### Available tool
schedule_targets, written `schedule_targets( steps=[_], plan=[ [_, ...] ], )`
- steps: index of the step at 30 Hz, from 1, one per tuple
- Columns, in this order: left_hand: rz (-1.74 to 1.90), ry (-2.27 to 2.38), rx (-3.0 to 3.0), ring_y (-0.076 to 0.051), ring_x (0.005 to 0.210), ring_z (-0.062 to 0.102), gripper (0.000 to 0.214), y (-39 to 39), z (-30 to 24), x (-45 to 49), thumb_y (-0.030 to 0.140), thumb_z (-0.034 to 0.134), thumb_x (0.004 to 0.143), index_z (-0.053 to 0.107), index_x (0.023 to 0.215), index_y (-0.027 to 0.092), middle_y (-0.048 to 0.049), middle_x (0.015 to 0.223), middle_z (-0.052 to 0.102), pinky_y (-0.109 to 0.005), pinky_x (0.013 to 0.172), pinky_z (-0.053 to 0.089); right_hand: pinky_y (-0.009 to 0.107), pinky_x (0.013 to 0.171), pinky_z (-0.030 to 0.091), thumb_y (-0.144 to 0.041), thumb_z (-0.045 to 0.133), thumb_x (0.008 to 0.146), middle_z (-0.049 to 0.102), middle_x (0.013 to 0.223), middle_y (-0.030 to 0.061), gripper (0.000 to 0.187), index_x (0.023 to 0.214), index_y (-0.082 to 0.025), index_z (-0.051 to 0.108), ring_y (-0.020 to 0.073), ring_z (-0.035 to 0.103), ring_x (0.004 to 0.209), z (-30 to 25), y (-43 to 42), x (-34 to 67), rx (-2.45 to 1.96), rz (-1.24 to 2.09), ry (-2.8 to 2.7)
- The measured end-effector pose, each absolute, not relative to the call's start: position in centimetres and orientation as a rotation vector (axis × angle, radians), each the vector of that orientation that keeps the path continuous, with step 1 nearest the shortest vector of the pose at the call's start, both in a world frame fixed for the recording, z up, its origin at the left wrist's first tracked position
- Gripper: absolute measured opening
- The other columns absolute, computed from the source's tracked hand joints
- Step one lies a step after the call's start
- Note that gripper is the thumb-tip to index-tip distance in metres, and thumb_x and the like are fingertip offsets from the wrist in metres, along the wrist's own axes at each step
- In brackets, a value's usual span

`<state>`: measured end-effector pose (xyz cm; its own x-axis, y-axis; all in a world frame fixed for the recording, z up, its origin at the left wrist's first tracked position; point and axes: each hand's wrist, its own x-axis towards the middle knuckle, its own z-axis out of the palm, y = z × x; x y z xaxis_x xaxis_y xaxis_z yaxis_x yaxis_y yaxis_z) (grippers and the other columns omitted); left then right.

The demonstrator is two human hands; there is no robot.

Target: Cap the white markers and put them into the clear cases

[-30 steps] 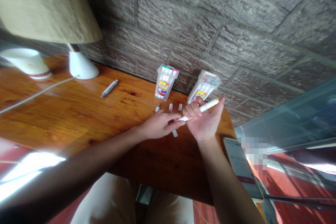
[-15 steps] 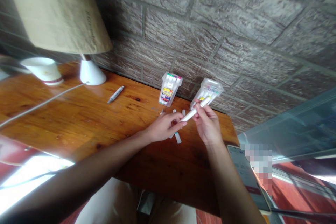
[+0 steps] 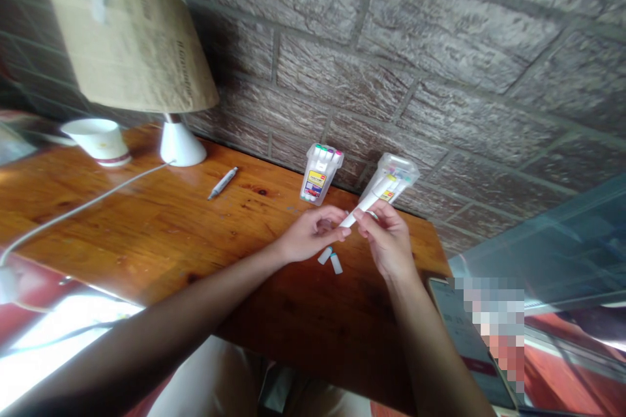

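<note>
My right hand (image 3: 388, 241) holds a white marker (image 3: 369, 201) that points up and away, its yellow end near a clear marker case (image 3: 397, 177). My left hand (image 3: 313, 234) pinches the marker's near end with thumb and fingers. Two small white caps (image 3: 331, 259) lie on the wooden table (image 3: 147, 221) just below both hands. A second clear case with coloured markers (image 3: 320, 174) stands against the brick wall, to the left of the first.
A grey marker (image 3: 222, 183) lies alone further left. A lamp (image 3: 147, 58) with a white base and a white cup (image 3: 98, 141) stand at the back left; a white cable (image 3: 73, 208) crosses the table. A phone (image 3: 464, 345) lies at the right edge.
My right hand turned from palm-up to gripping the marker, and raised it toward the right case. My left hand stayed on the marker's near end. The view shifted a little, the lamp now further right.
</note>
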<state>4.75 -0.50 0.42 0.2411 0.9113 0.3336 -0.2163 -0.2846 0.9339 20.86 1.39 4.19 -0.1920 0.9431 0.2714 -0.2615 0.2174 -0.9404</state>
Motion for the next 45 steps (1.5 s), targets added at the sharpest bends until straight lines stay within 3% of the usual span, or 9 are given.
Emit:
schedule_targets(
  steps=[3,9,15,22,27,40,45],
  plan=[
    [1.251,0.692,1.405,-0.014,0.078,0.067,0.036,-0.8,1.1,4.7,0.038,0.08,0.076,0.065,0.096,0.012,-0.0053,0.088,0.071,-0.028,0.079,0.054,0.022,0.05,0.034,-0.024,0.084,0.07,0.066,0.073,-0.0042,0.018,0.084,-0.023,0.072,0.0064,0.046,0.055,4.4,1.2,20.9,-0.723,1.297,-1.292],
    [1.107,0.581,1.41,-0.018,0.089,0.071,0.034,-1.2,2.3,4.4,0.043,0.07,0.086,0.071,0.099,0.011,-0.0136,0.112,0.073,-0.032,0.087,0.055,0.026,0.059,0.047,-0.027,0.082,0.072,0.077,0.1,0.0034,0.03,0.102,-0.026,0.076,0.012,0.061,0.069,4.3,1.2,21.1,-0.736,1.364,-1.266],
    [1.099,0.59,1.4,-0.019,0.093,0.071,0.033,-1.2,2.0,4.5,0.042,0.069,0.087,0.072,0.101,0.012,-0.014,0.115,0.072,-0.033,0.089,0.055,0.027,0.06,0.049,-0.027,0.083,0.071,0.078,0.097,0.0029,0.029,0.099,-0.027,0.078,0.0126,0.063,0.069,4.2,1.3,21.2,-0.743,1.374,-1.241],
    [1.11,0.589,1.403,-0.02,0.093,0.07,0.034,-1.2,2.2,4.5,0.043,0.07,0.086,0.072,0.1,0.012,-0.0133,0.111,0.073,-0.034,0.088,0.056,0.027,0.054,0.044,-0.027,0.083,0.069,0.078,0.095,0.0037,0.029,0.098,-0.026,0.079,0.0107,0.054,0.06,4.6,1.2,20.9,-0.748,1.364,-1.237],
    [1.113,0.607,1.395,-0.019,0.088,0.071,0.036,-1.3,2.2,4.5,0.045,0.071,0.084,0.072,0.099,0.012,-0.0128,0.11,0.074,-0.033,0.085,0.057,0.025,0.051,0.04,-0.032,0.078,0.076,0.077,0.094,0.0049,0.021,0.096,-0.026,0.079,0.0079,0.047,0.056,4.4,1.4,20.9,-0.715,1.38,-1.218],
    [1.138,0.635,1.442,-0.015,0.079,0.069,0.035,-0.9,1.8,4.1,0.044,0.067,0.088,0.071,0.103,0.012,-0.0123,0.106,0.074,-0.028,0.078,0.055,0.023,0.052,0.036,-0.03,0.081,0.073,0.06,0.066,-0.0026,0.023,0.095,-0.025,0.077,0.0093,0.047,0.06,4.4,1.4,21.0,-0.71,1.385,-1.21],
    [1.193,0.659,1.459,-0.013,0.074,0.066,0.039,-0.6,1.4,3.7,0.048,0.07,0.084,0.07,0.098,0.012,-0.0106,0.098,0.073,-0.028,0.075,0.053,0.023,0.052,0.037,-0.031,0.08,0.074,0.062,0.073,-0.0018,0.023,0.095,-0.024,0.074,0.0096,0.048,0.061,4.8,1.2,21.1,-0.73,1.361,-1.232]
  ],
)
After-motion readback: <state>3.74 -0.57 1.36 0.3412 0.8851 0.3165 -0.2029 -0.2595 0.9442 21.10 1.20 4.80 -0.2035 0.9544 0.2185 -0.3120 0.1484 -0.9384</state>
